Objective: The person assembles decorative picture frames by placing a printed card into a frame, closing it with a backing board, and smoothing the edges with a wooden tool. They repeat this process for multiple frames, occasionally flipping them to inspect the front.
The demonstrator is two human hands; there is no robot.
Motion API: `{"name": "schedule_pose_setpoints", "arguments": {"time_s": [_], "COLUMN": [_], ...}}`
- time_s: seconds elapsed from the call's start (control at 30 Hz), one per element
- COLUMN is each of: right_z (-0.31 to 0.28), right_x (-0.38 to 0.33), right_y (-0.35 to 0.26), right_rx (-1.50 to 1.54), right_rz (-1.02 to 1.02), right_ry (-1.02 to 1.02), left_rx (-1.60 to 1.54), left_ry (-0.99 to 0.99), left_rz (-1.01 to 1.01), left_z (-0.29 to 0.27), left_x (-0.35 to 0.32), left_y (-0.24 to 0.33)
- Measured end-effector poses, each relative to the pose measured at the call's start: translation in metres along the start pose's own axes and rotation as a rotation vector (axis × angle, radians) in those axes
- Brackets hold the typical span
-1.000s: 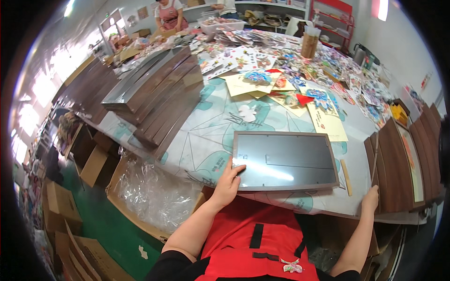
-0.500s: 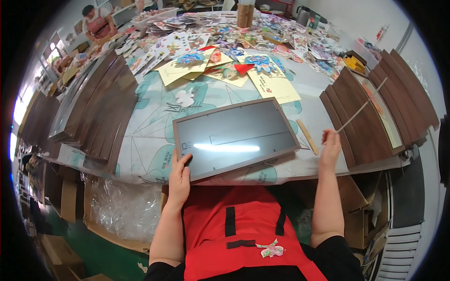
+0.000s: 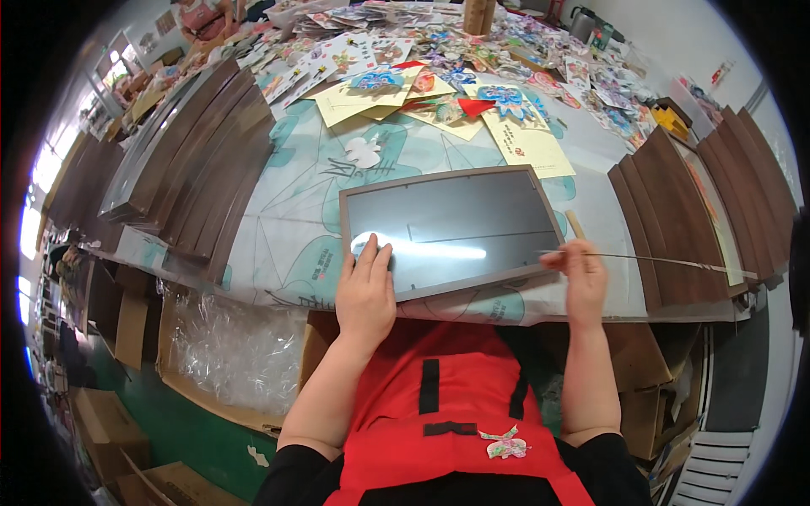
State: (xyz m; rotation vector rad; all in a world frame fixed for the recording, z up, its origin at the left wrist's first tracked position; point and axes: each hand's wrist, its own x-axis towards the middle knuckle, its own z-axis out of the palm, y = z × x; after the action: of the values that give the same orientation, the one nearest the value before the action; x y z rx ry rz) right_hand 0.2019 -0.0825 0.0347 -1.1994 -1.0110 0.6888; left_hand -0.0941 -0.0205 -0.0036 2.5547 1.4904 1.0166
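A brown picture frame (image 3: 447,268) with a glossy dark grey panel lies tilted on the table in front of me, a bright streak of light reflected across it. Fingers outstretched, my left hand (image 3: 365,291) rests flat on its lower left corner. My right hand (image 3: 582,278) is closed in a pinch around a thin rod (image 3: 666,260) close to the frame's right edge. The rod runs out to the right, almost level, and its short end pokes over the panel. Just past that hand lies a flat wooden strip (image 3: 575,223), partly covered.
Brown frames stand stacked at left (image 3: 194,160) and right (image 3: 675,219). Beyond lie yellow cards (image 3: 531,145) with colourful cutouts, a white cutout (image 3: 363,153) and heaps of paper pieces. A box of clear plastic wrap (image 3: 232,358) sits below the table edge. Another person (image 3: 205,18) is far left.
My left hand has slid from the frame's left edge onto the panel. My right hand has come left to the frame, and the rod has swung from slanting upward to nearly level.
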Motion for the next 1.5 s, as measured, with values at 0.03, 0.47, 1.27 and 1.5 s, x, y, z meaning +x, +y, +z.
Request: {"name": "schedule_pose_setpoints", "arguments": {"time_s": [0.03,0.47,1.27,1.5], "right_z": [0.013,0.098,-0.053,-0.107], "right_x": [-0.003,-0.011,0.016,0.037], "right_y": [0.003,0.021,0.012,0.012], "right_rx": [-0.066,-0.157,-0.586,-0.77], "right_rz": [-0.019,-0.101,-0.161,-0.106], "right_ry": [-0.126,-0.606,-0.23,0.005], "left_rx": [0.019,0.004,-0.02,-0.006], "left_ry": [0.053,0.053,0.008,0.003], "left_rz": [0.012,-0.002,-0.018,0.001], "left_z": [0.003,0.002,0.001,0.0], "left_x": [0.001,0.003,0.0,0.003], "left_y": [-0.001,-0.001,0.0,0.001]}}
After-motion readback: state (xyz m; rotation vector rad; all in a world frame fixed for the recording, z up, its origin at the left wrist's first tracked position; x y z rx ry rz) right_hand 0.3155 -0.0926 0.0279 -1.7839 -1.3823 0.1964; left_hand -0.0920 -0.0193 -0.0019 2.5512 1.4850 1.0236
